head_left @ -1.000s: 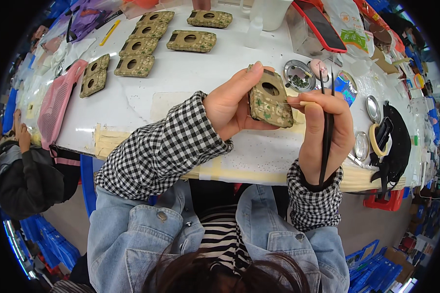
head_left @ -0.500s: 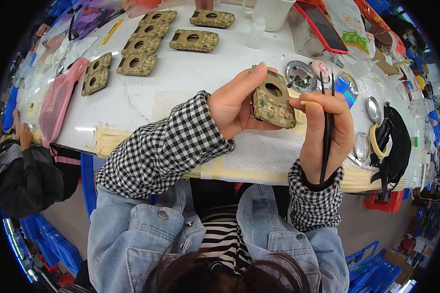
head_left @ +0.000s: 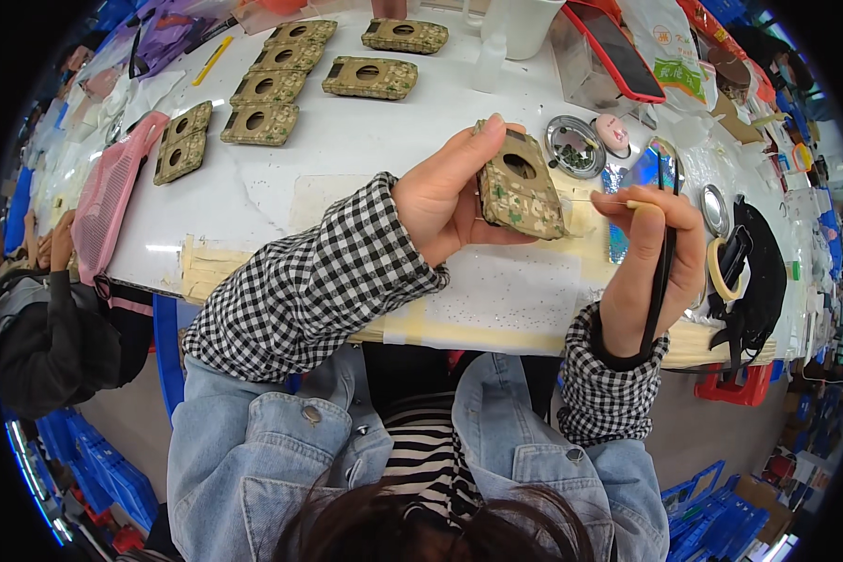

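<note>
My left hand (head_left: 445, 197) is closed round a camouflage-patterned toy tank hull (head_left: 525, 208), its thumb along one long edge. The hull is tilted, and the round hole in its top faces up. To the right of it, apart from the hull, my right hand (head_left: 642, 272) pinches a small pale stick with a fine tip (head_left: 644, 205) between thumb and forefinger. Black tweezers (head_left: 661, 281) also rest in that hand, their points upward past the fingers. What the fine tip carries, if anything, is too small to tell.
Several matching hulls (head_left: 264, 86) lie at the back left. Beyond my right hand are a round metal dish (head_left: 550, 157) of small dark green bits, a pink rounded object (head_left: 613, 134) and a shiny blue sheet (head_left: 616, 245). A red-edged phone (head_left: 618, 58) lies farther back. Another person (head_left: 56, 318) sits at left.
My right hand has moved right, away from the hull, with the stick and tweezers still in it. The hull in my left hand has shifted slightly left and up.
</note>
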Tool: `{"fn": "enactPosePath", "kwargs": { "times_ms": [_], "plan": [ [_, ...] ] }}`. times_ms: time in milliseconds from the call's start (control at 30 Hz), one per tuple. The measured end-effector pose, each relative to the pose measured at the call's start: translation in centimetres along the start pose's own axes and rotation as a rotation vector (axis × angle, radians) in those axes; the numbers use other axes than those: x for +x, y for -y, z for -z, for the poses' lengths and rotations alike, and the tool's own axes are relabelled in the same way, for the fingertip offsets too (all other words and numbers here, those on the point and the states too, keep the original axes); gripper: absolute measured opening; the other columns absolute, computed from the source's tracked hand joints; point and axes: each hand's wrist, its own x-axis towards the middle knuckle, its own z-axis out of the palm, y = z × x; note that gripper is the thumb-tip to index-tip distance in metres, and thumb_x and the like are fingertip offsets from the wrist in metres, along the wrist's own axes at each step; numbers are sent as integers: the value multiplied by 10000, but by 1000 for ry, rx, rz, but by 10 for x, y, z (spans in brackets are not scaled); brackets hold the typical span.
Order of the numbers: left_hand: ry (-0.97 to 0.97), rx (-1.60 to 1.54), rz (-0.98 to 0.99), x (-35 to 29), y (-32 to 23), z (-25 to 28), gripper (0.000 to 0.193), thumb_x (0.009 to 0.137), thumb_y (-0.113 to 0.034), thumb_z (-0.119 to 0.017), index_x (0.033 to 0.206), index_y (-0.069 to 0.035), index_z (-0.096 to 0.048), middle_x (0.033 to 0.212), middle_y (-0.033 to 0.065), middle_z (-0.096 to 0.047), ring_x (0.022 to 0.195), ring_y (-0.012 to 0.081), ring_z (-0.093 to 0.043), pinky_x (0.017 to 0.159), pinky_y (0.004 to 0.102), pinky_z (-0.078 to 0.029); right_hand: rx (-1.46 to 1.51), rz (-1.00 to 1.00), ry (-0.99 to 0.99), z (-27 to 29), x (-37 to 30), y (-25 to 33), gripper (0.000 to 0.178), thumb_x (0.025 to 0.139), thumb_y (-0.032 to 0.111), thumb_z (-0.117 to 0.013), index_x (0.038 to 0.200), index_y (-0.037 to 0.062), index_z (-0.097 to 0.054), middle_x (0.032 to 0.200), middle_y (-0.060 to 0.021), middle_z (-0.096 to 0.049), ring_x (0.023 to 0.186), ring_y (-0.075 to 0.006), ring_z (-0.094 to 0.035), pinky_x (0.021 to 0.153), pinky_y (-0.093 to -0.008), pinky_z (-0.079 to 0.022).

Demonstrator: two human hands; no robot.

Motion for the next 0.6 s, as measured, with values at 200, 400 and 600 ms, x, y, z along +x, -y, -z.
{"fn": "enactPosePath", "kwargs": {
  "times_ms": [200,400,600],
  "plan": [
    [-24,-43,-47,3,1,6,508,954,-486,-319,1285,-110,-405,1168,123,-550,1064,288,-583,849,360,-544,-538,199,128,19,2,-20,84,780,-19,-644,857,0,-616,777,-108,-585,693,-204,-578,639,-278,-455],
    [12,-61,-88,9,3,12,489,958,-457,-336,1277,-94,-414,1166,115,-548,1083,306,-567,820,346,-563,-757,249,281,20,-1,-31,192,794,72,-649,974,10,-621,882,-147,-601,842,-286,-585,742,-317,-459],
    [23,-38,-124,8,4,15,516,959,-458,-326,1293,-70,-390,1183,122,-531,1099,297,-557,818,333,-568,-363,7,305,48,-19,-11,371,893,139,-544,1200,-57,-470,1027,-165,-591,985,-243,-581,884,-340,-421]
  ]
}}
